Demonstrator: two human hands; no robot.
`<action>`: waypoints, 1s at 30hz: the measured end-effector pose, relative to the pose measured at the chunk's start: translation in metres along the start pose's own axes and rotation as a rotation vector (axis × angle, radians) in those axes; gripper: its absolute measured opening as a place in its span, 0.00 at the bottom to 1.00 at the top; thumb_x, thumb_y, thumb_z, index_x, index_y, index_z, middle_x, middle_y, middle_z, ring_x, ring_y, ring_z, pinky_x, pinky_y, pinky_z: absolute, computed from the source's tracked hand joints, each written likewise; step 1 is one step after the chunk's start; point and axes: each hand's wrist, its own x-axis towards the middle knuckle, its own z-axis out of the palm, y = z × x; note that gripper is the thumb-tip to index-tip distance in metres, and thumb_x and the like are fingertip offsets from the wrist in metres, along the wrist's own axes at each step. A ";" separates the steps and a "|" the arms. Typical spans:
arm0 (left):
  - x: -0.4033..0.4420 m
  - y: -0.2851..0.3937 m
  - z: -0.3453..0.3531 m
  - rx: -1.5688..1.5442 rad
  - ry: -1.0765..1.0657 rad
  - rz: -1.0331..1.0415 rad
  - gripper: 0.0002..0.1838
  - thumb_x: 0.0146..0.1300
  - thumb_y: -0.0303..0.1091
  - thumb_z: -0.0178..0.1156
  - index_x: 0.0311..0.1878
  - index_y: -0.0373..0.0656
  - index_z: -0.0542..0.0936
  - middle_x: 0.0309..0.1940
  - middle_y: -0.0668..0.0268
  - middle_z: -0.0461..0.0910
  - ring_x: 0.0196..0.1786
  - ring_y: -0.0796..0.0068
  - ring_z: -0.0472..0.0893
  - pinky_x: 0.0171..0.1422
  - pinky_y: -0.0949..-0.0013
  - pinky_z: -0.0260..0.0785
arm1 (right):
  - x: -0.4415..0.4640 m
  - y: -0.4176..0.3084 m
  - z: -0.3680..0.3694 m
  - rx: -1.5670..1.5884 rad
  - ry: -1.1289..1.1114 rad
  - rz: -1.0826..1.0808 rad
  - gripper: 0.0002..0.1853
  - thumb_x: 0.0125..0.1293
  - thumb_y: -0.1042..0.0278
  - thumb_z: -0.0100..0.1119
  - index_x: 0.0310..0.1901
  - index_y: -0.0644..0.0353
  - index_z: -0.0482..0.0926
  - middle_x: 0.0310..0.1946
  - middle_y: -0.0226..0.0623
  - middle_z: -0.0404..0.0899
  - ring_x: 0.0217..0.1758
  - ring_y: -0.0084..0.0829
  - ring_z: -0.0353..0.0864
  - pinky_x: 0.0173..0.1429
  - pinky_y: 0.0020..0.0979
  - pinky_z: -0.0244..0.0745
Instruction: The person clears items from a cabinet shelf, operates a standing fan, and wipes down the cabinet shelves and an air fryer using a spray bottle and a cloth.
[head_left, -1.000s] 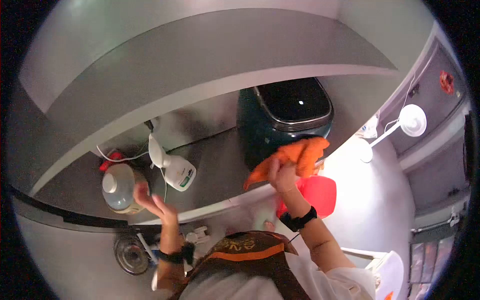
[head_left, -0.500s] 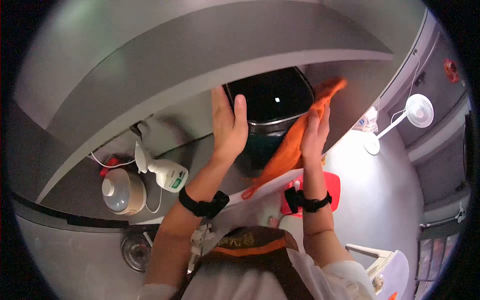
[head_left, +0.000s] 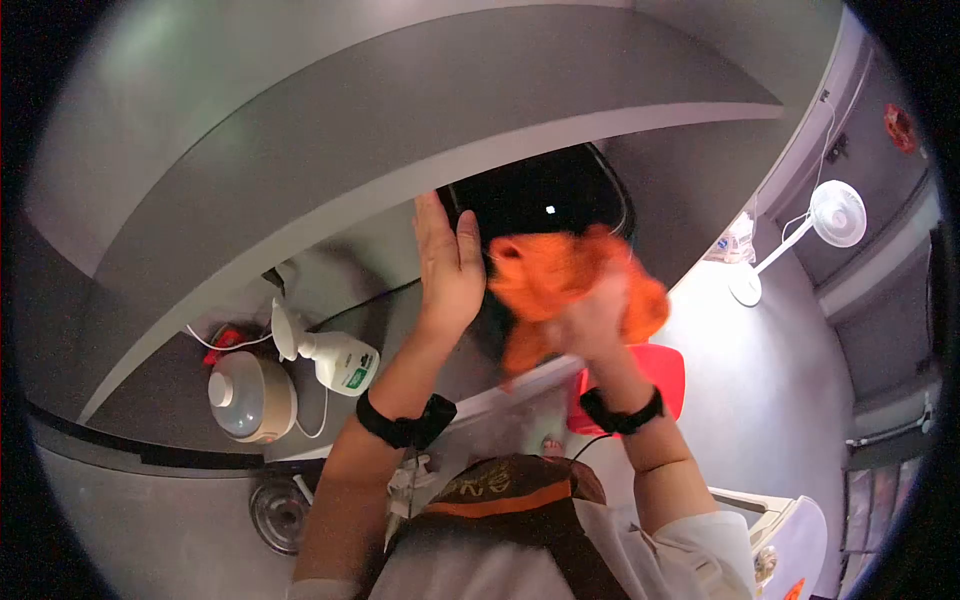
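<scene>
A black appliance [head_left: 530, 190] with rounded corners and a small white light spot on top stands on the grey shelf, partly under the upper ledge. My left hand [head_left: 450, 275] lies along its left side, fingers stretched out. An orange cloth [head_left: 560, 265], bunched up, covers the appliance's near face. My right hand [head_left: 598, 318], smeared by motion, grips this cloth from the near side. The cloth hides the lower part of the appliance.
To the left on the shelf stand a white spray bottle [head_left: 345, 362] and a beige device with a clear dome [head_left: 250, 395]. The curved ledge [head_left: 560, 125] overhangs the appliance. Below are a red bin [head_left: 660, 375] and, farther right, a white fan [head_left: 835, 214].
My right hand has moved left and nearer to me, bringing the cloth from the appliance's right side across its near face. The cloth is now bunched. My left hand stays at the left side.
</scene>
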 end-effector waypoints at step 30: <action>0.001 0.005 0.004 -0.057 0.031 -0.002 0.31 0.71 0.32 0.42 0.72 0.34 0.45 0.73 0.51 0.46 0.75 0.64 0.48 0.75 0.67 0.39 | 0.052 0.142 0.022 1.340 -0.242 0.664 0.29 0.70 0.55 0.42 0.66 0.67 0.59 0.63 0.44 0.65 0.66 0.35 0.64 0.70 0.31 0.55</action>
